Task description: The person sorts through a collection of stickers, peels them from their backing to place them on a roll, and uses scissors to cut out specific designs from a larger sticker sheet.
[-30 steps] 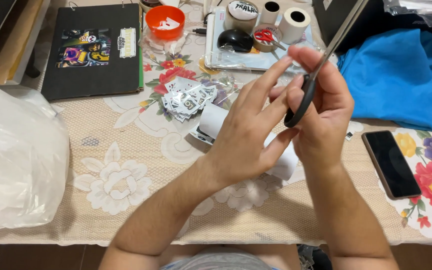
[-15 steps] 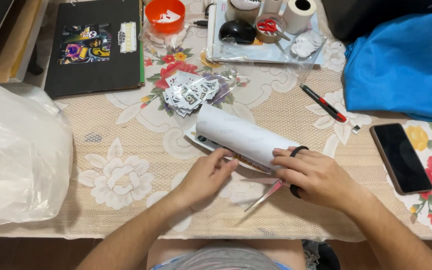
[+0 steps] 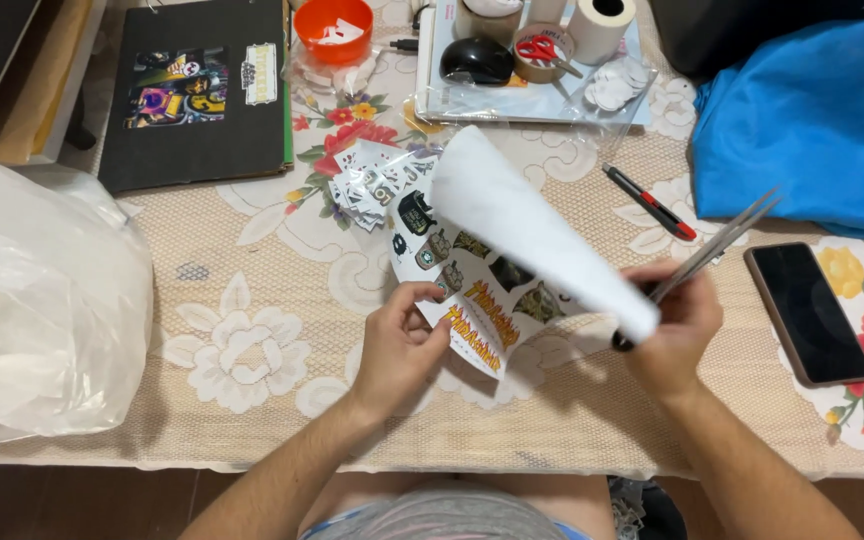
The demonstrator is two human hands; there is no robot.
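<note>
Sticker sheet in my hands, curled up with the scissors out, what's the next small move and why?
Probably flatten the sticker sheet first. Its white upper part curls over and hides some of the printed designs, while the left hand pinches only the lower edge. The right hand holds the scissors with the blades off to the side, apart from the printed designs. Uncurling it would likely show the outlines before any cut.

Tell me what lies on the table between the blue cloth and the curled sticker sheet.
In the head view, a red-and-black pen lies on the tablecloth between the blue cloth and the curled sticker sheet.
</note>
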